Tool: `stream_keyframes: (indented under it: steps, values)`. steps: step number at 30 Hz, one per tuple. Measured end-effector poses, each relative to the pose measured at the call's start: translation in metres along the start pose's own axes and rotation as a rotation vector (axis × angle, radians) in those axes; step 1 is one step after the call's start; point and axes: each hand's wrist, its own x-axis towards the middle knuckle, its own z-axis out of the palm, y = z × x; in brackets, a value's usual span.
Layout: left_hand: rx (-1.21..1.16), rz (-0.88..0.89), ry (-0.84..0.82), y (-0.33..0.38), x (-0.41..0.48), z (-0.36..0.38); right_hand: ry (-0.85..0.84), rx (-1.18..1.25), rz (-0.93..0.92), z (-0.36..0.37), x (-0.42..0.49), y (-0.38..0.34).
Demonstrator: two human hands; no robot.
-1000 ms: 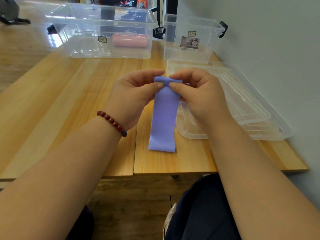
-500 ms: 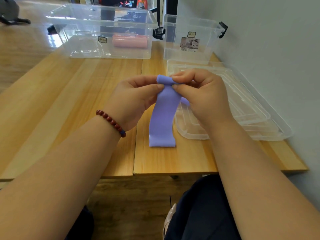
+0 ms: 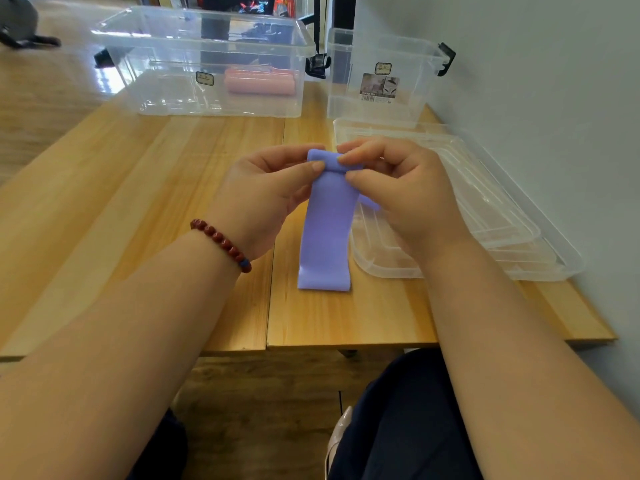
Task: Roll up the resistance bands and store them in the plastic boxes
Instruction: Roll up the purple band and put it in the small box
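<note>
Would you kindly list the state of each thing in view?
Purple band: top end rolled, rest unrolled.
Pink band: rolled, in big box.
Big box: lid off.
Small box: lid off.
Lids: stacked.
Left hand: pinching purple band.
Right hand: pinching purple band.

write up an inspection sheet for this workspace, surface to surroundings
surface: wooden table, seam between two boards
job's things: purple band, top end rolled over, lower end lying on the table; pink band rolled up inside the large clear box; small clear box beside it, nothing seen inside
clutter: clear lids stacked at the table's right side
hands: left hand and right hand both pinch the purple band's rolled top; beaded bracelet on the left wrist
cables: nothing seen
surroundings: pale wall on the right; wooden floor beyond the table
</note>
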Motion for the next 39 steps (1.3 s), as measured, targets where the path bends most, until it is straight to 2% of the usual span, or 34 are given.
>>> stream_keyframes:
  steps: [10,19,26,32,39]
  values:
    - [0.067,0.014,0.001,0.0,-0.0002,0.0004,0.059,-0.095,0.032,0.0,-0.0001,-0.0035]
    - [0.298,0.225,0.139,-0.0029,-0.0018,0.0007,0.089,-0.106,0.045,0.0033,-0.0019,-0.0092]
    - [0.36,0.234,0.171,-0.004,-0.0005,0.0013,0.086,-0.103,0.052,0.0042,-0.0015,-0.0082]
    - [0.265,0.174,0.164,-0.0046,0.0004,0.0015,0.087,-0.107,0.049,0.0033,-0.0006,-0.0072]
    - [-0.005,-0.136,-0.035,0.002,-0.0001,0.0005,0.088,-0.162,-0.008,0.0022,-0.0013,-0.0044]
